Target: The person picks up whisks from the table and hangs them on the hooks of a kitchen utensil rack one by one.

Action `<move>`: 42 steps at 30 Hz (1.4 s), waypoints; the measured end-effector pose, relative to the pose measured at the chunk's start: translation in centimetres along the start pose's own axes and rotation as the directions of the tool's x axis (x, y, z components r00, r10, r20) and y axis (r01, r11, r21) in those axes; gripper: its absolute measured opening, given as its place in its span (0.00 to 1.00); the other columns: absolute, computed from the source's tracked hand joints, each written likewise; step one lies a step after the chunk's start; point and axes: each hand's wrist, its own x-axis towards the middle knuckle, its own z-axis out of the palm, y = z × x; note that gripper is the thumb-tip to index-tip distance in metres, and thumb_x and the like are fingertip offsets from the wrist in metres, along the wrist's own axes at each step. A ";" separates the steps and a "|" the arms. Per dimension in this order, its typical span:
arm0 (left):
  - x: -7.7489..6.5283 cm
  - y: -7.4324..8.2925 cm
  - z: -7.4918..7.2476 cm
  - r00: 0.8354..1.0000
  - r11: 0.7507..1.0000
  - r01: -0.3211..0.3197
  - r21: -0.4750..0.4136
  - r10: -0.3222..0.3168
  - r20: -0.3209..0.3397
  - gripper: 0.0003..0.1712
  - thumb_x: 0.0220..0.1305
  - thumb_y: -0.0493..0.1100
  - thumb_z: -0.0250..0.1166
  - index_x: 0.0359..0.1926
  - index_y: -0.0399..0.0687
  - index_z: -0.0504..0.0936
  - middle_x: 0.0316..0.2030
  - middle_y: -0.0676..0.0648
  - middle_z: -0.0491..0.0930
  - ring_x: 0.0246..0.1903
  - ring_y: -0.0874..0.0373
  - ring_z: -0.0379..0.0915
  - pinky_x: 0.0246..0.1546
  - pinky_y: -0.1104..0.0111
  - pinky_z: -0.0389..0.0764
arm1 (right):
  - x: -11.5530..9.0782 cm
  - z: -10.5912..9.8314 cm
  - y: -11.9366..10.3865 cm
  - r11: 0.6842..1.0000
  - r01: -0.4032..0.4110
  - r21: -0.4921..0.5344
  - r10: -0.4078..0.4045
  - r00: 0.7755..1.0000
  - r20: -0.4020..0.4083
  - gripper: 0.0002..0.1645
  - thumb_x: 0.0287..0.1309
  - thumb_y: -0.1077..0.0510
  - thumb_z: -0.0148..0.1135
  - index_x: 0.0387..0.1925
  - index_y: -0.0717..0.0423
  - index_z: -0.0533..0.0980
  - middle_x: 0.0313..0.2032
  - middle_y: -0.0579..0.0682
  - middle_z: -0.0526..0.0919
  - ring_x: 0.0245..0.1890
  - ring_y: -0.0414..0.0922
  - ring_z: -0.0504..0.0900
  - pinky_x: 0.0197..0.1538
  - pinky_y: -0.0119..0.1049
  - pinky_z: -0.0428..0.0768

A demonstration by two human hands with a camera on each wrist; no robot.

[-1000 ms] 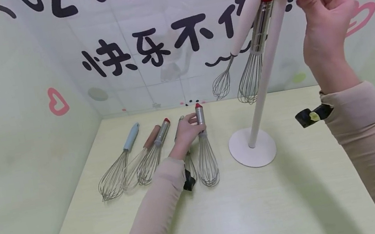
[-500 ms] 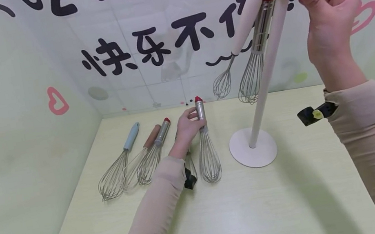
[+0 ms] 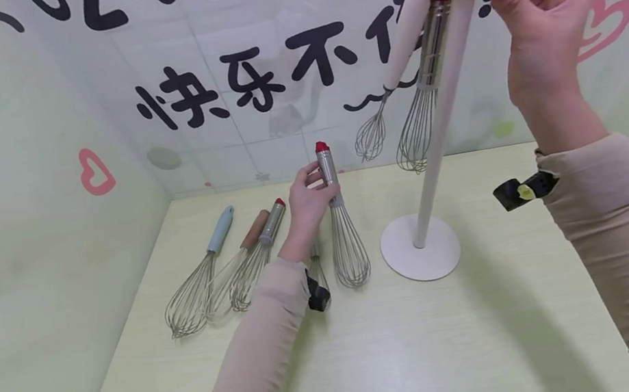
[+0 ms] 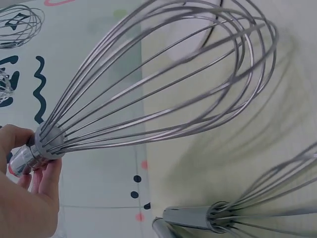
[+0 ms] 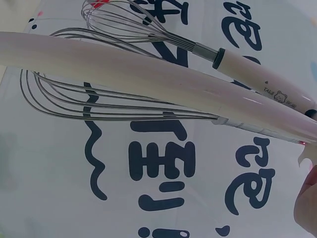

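My left hand [image 3: 310, 207] grips the silver handle of a red-tipped whisk [image 3: 350, 245], its wires hanging down and handle tilted up. In the left wrist view that whisk [image 4: 163, 94] appears raised above the table, thumb and fingers around the handle. Up at the right, my right hand [image 3: 550, 21] pinches a hook at the top of a white stand [image 3: 444, 112]. From the stand's hooks hang a white-handled whisk [image 3: 410, 27] and a silver whisk with a red tip [image 3: 434, 58]. The right wrist view shows the stand's pole [image 5: 148, 79] crossing in front of the silver whisk.
On the table [image 3: 393, 370] at left lie a blue-handled whisk [image 3: 221, 229], a brown-handled whisk [image 3: 254, 229] and a silver red-tipped whisk [image 3: 272, 222]. Another whisk [image 4: 198, 216] lies partly under my left arm. The stand's round base [image 3: 421, 258] rests right of centre. A printed curtain [image 3: 235, 22] hangs behind.
My left hand has lifted the red-tipped whisk up off the table, its handle rising toward the curtain. My right hand keeps its pinch on the stand, which has shifted very slightly left.
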 end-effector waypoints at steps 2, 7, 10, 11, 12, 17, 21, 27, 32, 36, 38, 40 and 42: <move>0.0 0.4 -0.1 1.000 1.000 -0.018 -0.015 0.018 -0.010 0.35 0.55 0.33 0.64 0.65 0.50 0.68 0.57 0.41 0.73 0.54 0.47 0.75 0.52 0.58 0.82 | -0.1 0.2 0.1 1.000 0.008 -0.015 -0.008 1.000 0.003 0.16 0.47 0.77 0.64 0.36 0.64 0.70 0.33 0.55 0.76 0.35 0.45 0.74 0.41 0.30 0.78; -0.3 1.8 -0.3 0.997 0.997 -0.064 -0.031 0.063 -0.043 0.35 0.55 0.32 0.64 0.64 0.51 0.69 0.55 0.43 0.74 0.50 0.50 0.76 0.49 0.62 0.83 | -0.5 0.6 0.2 0.998 0.024 -0.055 -0.024 1.000 0.004 0.17 0.47 0.77 0.64 0.36 0.63 0.70 0.32 0.54 0.74 0.35 0.44 0.73 0.41 0.31 0.79; -0.4 2.7 -0.3 0.996 0.996 -0.081 -0.033 0.079 -0.051 0.35 0.54 0.32 0.64 0.64 0.52 0.69 0.54 0.44 0.75 0.49 0.52 0.76 0.48 0.63 0.83 | -0.7 0.9 0.3 0.997 0.029 -0.067 -0.029 1.000 -0.001 0.17 0.47 0.76 0.65 0.36 0.62 0.69 0.32 0.53 0.74 0.36 0.44 0.73 0.42 0.32 0.80; -0.3 2.9 -0.3 0.995 0.996 -0.083 -0.033 0.081 -0.052 0.35 0.54 0.32 0.64 0.64 0.53 0.69 0.54 0.44 0.75 0.48 0.53 0.76 0.48 0.63 0.83 | -0.8 1.0 0.3 0.997 0.032 -0.071 -0.032 0.999 -0.002 0.17 0.47 0.76 0.66 0.36 0.62 0.69 0.32 0.53 0.74 0.36 0.44 0.73 0.43 0.32 0.79; -0.4 3.3 -0.4 0.996 0.996 -0.081 -0.032 0.079 -0.049 0.35 0.55 0.32 0.64 0.65 0.53 0.69 0.55 0.44 0.74 0.49 0.53 0.76 0.48 0.63 0.83 | -0.9 1.1 0.3 0.997 0.036 -0.075 -0.036 0.999 -0.006 0.18 0.46 0.75 0.67 0.36 0.62 0.69 0.32 0.53 0.74 0.36 0.44 0.74 0.43 0.32 0.79; -0.5 4.5 -0.5 0.995 0.995 -0.091 -0.047 0.089 -0.050 0.36 0.55 0.32 0.65 0.65 0.55 0.69 0.57 0.45 0.74 0.49 0.53 0.75 0.50 0.61 0.82 | -1.1 1.4 0.7 0.991 0.063 -0.114 -0.064 0.998 -0.002 0.21 0.42 0.73 0.71 0.36 0.61 0.70 0.32 0.52 0.74 0.37 0.44 0.75 0.45 0.30 0.78; -0.7 5.6 -0.5 0.991 0.991 -0.127 -0.048 0.124 -0.059 0.36 0.55 0.32 0.65 0.64 0.55 0.69 0.57 0.46 0.75 0.49 0.53 0.76 0.50 0.61 0.82 | -1.2 1.5 1.1 0.979 0.126 -0.157 -0.123 0.992 0.027 0.22 0.41 0.71 0.73 0.36 0.60 0.70 0.32 0.51 0.75 0.37 0.44 0.75 0.46 0.31 0.78; -0.9 6.9 -0.5 0.983 0.983 -0.179 -0.029 0.178 -0.046 0.35 0.54 0.33 0.65 0.65 0.52 0.70 0.57 0.47 0.75 0.51 0.53 0.76 0.50 0.63 0.82 | -1.6 1.9 1.2 0.972 0.145 -0.183 -0.147 0.989 0.006 0.23 0.40 0.70 0.74 0.36 0.59 0.69 0.32 0.50 0.73 0.36 0.43 0.73 0.46 0.31 0.78; -1.2 7.9 -0.3 0.975 0.974 -0.222 -0.039 0.221 -0.023 0.35 0.54 0.32 0.66 0.64 0.50 0.70 0.57 0.46 0.75 0.53 0.52 0.76 0.50 0.63 0.82 | -1.8 2.3 1.0 0.978 0.110 -0.175 -0.118 0.992 -0.034 0.22 0.41 0.72 0.72 0.36 0.60 0.69 0.32 0.50 0.72 0.37 0.42 0.73 0.46 0.30 0.77; -1.7 8.6 -0.2 0.968 0.966 -0.253 -0.046 0.253 -0.009 0.34 0.55 0.32 0.66 0.64 0.50 0.71 0.56 0.44 0.75 0.53 0.52 0.75 0.52 0.63 0.81 | -1.9 2.4 1.0 0.978 0.111 -0.177 -0.118 0.993 -0.028 0.22 0.42 0.73 0.71 0.36 0.60 0.69 0.32 0.50 0.72 0.37 0.42 0.73 0.46 0.30 0.77; -1.9 8.8 -0.1 0.965 0.963 -0.263 -0.055 0.264 0.004 0.34 0.56 0.33 0.66 0.64 0.51 0.70 0.56 0.44 0.75 0.54 0.52 0.75 0.53 0.64 0.81 | -1.9 2.4 1.0 0.979 0.110 -0.173 -0.116 0.993 -0.028 0.21 0.42 0.73 0.71 0.36 0.60 0.69 0.32 0.50 0.73 0.37 0.42 0.73 0.46 0.30 0.77; -2.0 9.0 -0.1 0.961 0.960 -0.272 -0.068 0.274 0.022 0.34 0.57 0.33 0.66 0.65 0.52 0.69 0.56 0.43 0.76 0.55 0.52 0.75 0.54 0.64 0.80 | -1.8 2.4 1.0 0.979 0.108 -0.173 -0.115 0.993 -0.028 0.21 0.42 0.72 0.71 0.36 0.60 0.69 0.32 0.50 0.73 0.37 0.42 0.73 0.46 0.30 0.78; -2.1 9.2 -0.1 0.959 0.957 -0.278 -0.087 0.282 0.038 0.35 0.57 0.34 0.66 0.66 0.53 0.68 0.56 0.41 0.77 0.55 0.52 0.76 0.54 0.64 0.80 | -1.8 2.3 1.1 0.979 0.107 -0.175 -0.114 0.993 -0.027 0.22 0.42 0.72 0.72 0.36 0.60 0.69 0.33 0.50 0.73 0.37 0.42 0.73 0.47 0.30 0.78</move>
